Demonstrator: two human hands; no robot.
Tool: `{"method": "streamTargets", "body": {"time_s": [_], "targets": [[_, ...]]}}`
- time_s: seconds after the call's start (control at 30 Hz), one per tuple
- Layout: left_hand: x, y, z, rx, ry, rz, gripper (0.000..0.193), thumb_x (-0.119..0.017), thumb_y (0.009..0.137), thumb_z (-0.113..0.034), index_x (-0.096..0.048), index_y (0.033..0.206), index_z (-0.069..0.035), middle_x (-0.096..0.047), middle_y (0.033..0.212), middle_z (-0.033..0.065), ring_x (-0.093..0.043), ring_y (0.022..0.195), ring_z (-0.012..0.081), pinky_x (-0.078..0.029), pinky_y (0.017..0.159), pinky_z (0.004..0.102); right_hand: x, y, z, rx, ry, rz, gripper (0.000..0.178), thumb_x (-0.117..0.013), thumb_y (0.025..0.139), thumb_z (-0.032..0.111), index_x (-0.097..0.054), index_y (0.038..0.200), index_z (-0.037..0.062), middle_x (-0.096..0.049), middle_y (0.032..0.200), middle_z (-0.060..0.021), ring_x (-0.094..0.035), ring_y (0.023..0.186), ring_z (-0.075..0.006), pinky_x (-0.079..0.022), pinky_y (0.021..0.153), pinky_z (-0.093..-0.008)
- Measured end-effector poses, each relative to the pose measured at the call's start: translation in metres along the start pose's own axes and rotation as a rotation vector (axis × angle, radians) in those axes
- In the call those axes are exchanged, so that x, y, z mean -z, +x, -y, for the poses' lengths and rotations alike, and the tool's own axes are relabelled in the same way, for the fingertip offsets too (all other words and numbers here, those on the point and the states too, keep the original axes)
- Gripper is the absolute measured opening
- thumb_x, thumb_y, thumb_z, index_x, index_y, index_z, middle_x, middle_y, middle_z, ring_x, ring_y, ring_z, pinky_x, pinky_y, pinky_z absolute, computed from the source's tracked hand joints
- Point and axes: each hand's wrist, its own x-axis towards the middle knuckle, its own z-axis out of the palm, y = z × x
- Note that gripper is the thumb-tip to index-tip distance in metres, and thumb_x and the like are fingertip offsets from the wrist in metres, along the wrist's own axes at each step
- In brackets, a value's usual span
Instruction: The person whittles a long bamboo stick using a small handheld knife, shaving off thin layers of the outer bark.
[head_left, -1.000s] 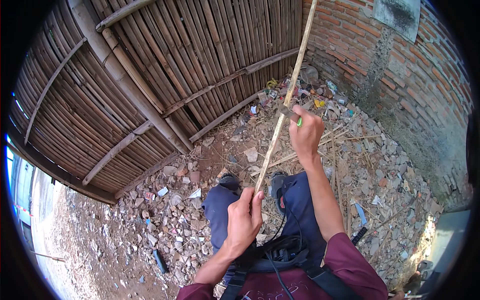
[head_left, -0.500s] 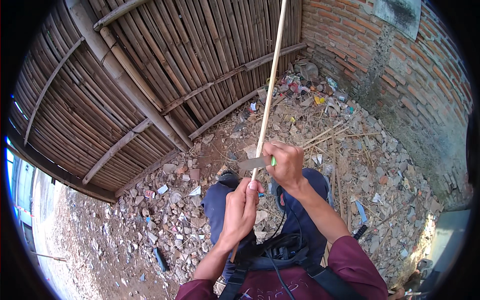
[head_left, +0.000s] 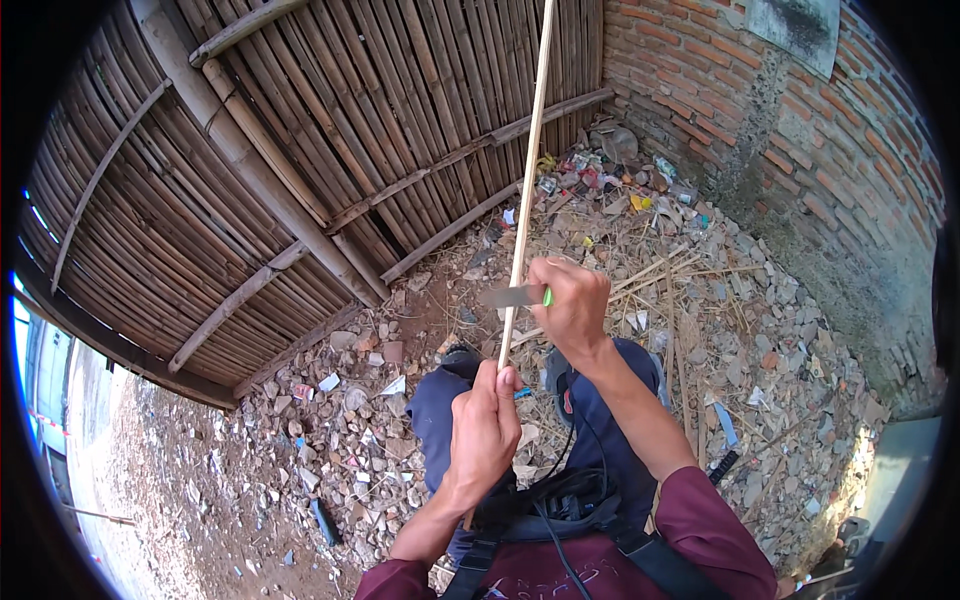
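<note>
A long pale strip of split bamboo or wood (head_left: 531, 165) rises from my left hand (head_left: 485, 420) past the top of the view. My left fingers are closed round its lower end, the thumb on top. In my right hand (head_left: 573, 305) is a knife (head_left: 512, 296) with a grey blade and a bright green handle, mostly hidden in the closed fist. The blade points left and lies across the strip, a short way above my left hand. Whether its edge bites into the strip I cannot tell.
Rubble and litter (head_left: 350, 440) cover the ground around my legs. A slatted bamboo wall (head_left: 400, 110) stands ahead and left, a brick wall (head_left: 700, 110) at the right. Loose thin sticks (head_left: 672, 340) lie right of my hands. A dark blue object (head_left: 325, 522) lies lower left.
The knife and my right hand have moved slightly up along the strip, away from my left hand. The strip's upper end has swung a little to the left.
</note>
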Motion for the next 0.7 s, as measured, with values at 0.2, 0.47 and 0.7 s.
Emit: {"method": "streamTargets", "body": {"time_s": [0.2, 0.47, 0.7], "targets": [[-0.005, -0.037, 0.022, 0.122, -0.145, 0.230, 0.032, -0.047, 0.118, -0.021, -0.059, 0.095, -0.001, -0.048, 0.063, 0.0029, -0.041, 0.054, 0.0107, -0.035, 0.053, 0.0322, 0.018, 0.055, -0.096, -0.302, -0.191, -0.321, 0.007, -0.077, 0.084, 0.005, -0.078, 0.090, 0.0081, -0.072, 0.071, -0.0142, -0.072, 0.064, -0.0345, -0.050, 0.059, -0.0451], [0.014, -0.002, 0.025, 0.201, -0.423, 0.187, 0.040, -0.042, 0.120, -0.029, -0.059, 0.096, -0.002, -0.042, 0.065, -0.0046, -0.036, 0.058, 0.0051, -0.031, 0.053, 0.0279, 0.025, -0.011, 0.003, -0.022, 0.070, 0.085, 0.013, -0.073, 0.076, 0.006, -0.062, 0.083, 0.0096, -0.065, 0.072, -0.0081, -0.067, 0.065, -0.0359, -0.048, 0.056, -0.0471], [0.008, -0.004, 0.011, -0.036, -0.050, 0.035, 0.021, -0.054, 0.114, -0.017, -0.060, 0.100, -0.002, -0.051, 0.060, 0.0112, -0.051, 0.048, 0.0219, -0.038, 0.050, 0.0378, 0.017, -0.022, 0.026, 0.043, 0.069, 0.176, 0.020, -0.079, 0.075, 0.013, -0.062, 0.085, 0.0139, -0.062, 0.074, -0.0061, -0.069, 0.064, -0.0328, -0.050, 0.054, -0.0471]]}}
